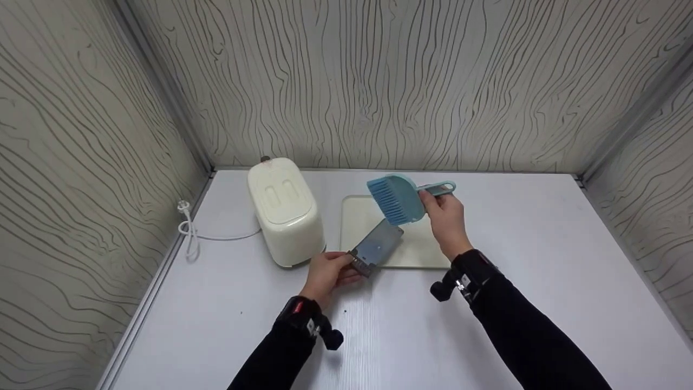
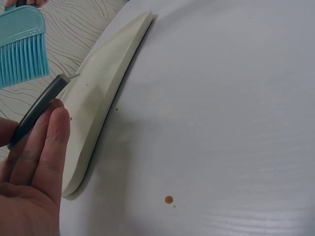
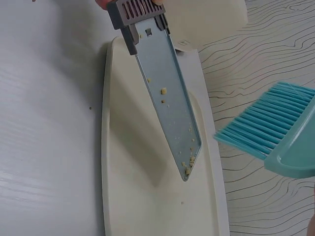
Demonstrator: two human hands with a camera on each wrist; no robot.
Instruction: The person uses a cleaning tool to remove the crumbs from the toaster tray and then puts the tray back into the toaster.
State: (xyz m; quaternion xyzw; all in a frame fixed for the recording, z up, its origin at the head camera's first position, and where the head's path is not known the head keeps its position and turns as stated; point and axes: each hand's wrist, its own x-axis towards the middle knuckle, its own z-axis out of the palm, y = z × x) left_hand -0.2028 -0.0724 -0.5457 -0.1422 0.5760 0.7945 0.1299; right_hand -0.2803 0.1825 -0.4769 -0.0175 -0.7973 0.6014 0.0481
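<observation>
Black sleeves (image 1: 273,355) are reaching forward. Left hand (image 1: 327,273): is pinching a slim metal tray (image 1: 379,242) by its dark vented end; tray is extending forward and rightward, bearing crumbs (image 3: 164,91). Right hand (image 1: 449,219), farther out: is gripping a blue brush (image 1: 407,197) by its handle, apart from the metal tray. Shallow cream tray (image 1: 425,252) is resting beneath on the white worktop (image 1: 541,233); cream appliance (image 1: 284,211) is standing to its left. Line-patterned walls (image 1: 352,81) are enclosing the worktop.

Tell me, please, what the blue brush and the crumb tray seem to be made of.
Blue brush: probably satin plastic, given its moulded-looking body; the even bristles look synthetic.
Crumb tray: thin edges and grey sheen suggest smooth metal; its dark, thicker slotted end is likely matte plastic.
</observation>
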